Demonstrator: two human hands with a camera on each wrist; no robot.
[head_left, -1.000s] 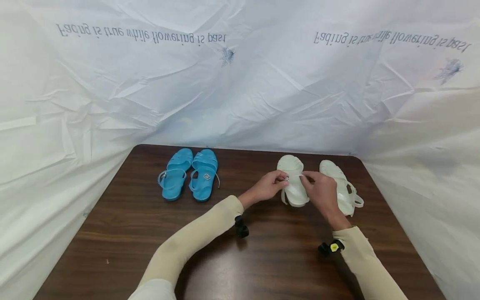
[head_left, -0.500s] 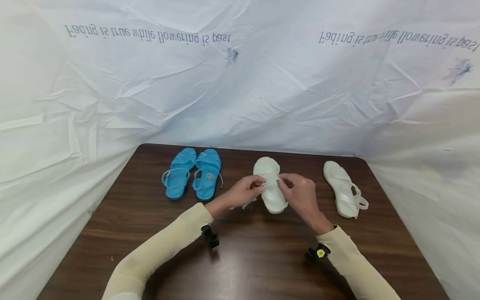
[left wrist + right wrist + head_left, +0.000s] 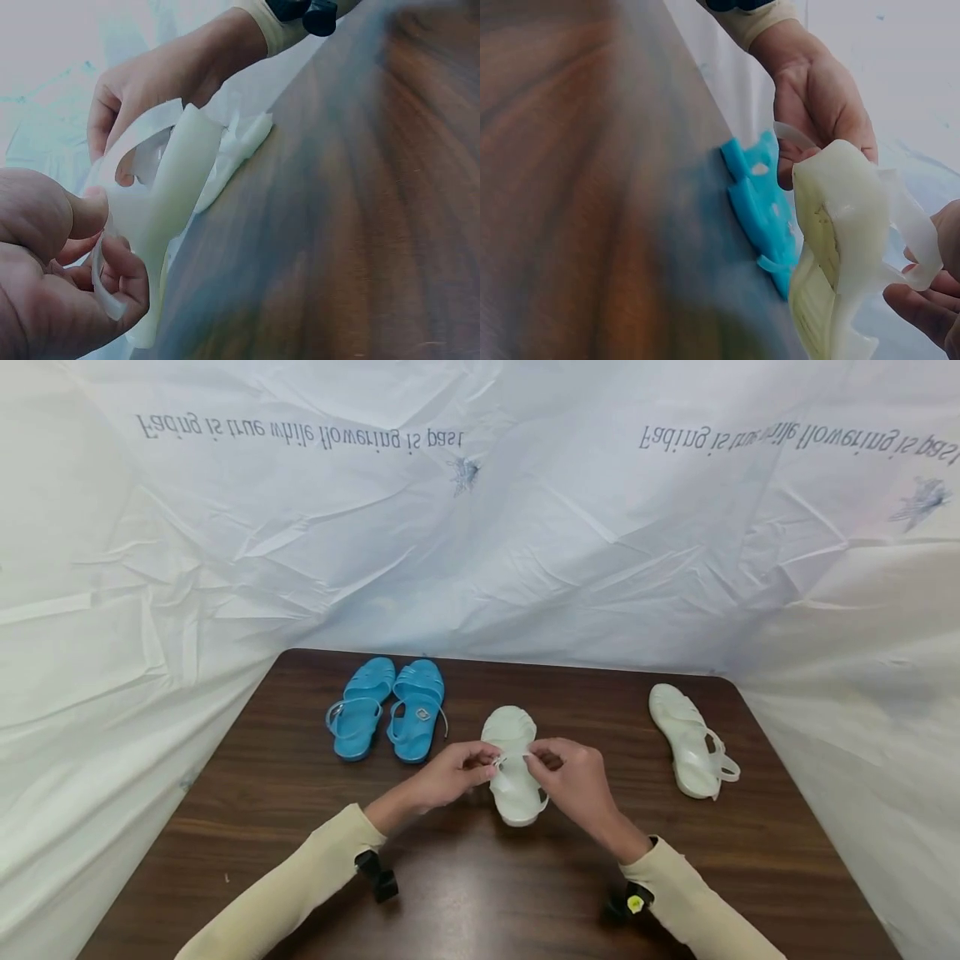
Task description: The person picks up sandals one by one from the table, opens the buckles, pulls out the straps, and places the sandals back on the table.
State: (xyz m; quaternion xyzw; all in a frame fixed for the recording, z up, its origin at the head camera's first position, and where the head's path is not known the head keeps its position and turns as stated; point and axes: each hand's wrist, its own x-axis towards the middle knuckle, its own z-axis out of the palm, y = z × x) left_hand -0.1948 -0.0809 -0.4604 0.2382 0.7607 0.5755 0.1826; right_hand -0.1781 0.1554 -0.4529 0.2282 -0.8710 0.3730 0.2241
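Note:
A translucent white sandal is held by both hands in front of me, toe pointing away. My left hand pinches the strap near its small buckle at the sandal's left side. On the other side, my right hand pinches the strap between thumb and fingers. The left wrist view has the sandal tilted on edge, a loose strap end hanging by the left fingers. From the right wrist view, the sandal's heel faces the camera, with its looped strap beside the right fingers.
The matching white sandal lies on the dark wooden table at the right. Two blue sandals lie side by side at the back left. White sheeting hangs around the back and sides.
Both hands have moved left and nearer to me with the white sandal, away from its mate. It now sits mid-table. The other sandals stay where they were.

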